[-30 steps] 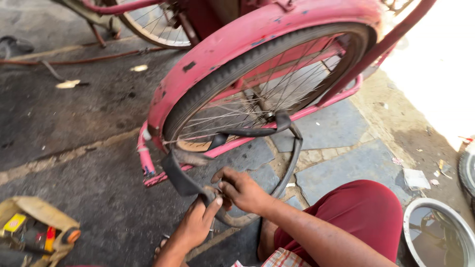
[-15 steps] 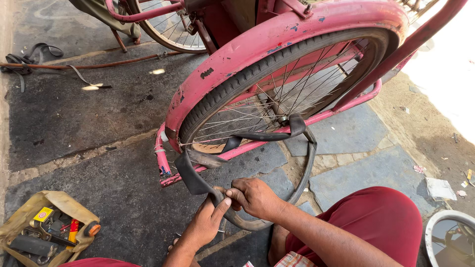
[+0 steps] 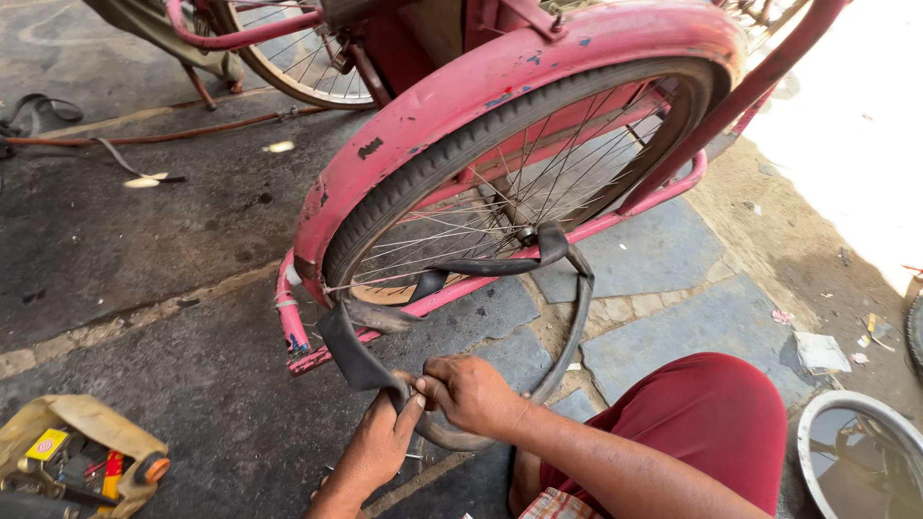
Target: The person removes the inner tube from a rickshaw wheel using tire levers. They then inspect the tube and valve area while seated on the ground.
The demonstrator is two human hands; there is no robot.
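Note:
A limp black inner tube (image 3: 500,264) hangs out of a spoked bicycle wheel (image 3: 500,183) under a worn pink mudguard (image 3: 481,82). Both my hands pinch the tube at its lowest loop, close to the ground. My left hand (image 3: 377,444) grips it from below, fingers closed around the flat rubber. My right hand (image 3: 469,392) holds the same spot from the right, thumb and fingers pressed on the tube. My maroon-clad knee (image 3: 707,423) is at the lower right.
An open yellow tool pouch (image 3: 77,457) with small tools lies at the lower left. A metal basin of water (image 3: 860,457) sits at the lower right. A second wheel (image 3: 298,58) and a brown hose (image 3: 163,135) lie beyond, on dark pavement.
The view has shifted, so the wheel and tool pouch sit further right in the frame. My hands stay on the tube, working the same low spot with little movement.

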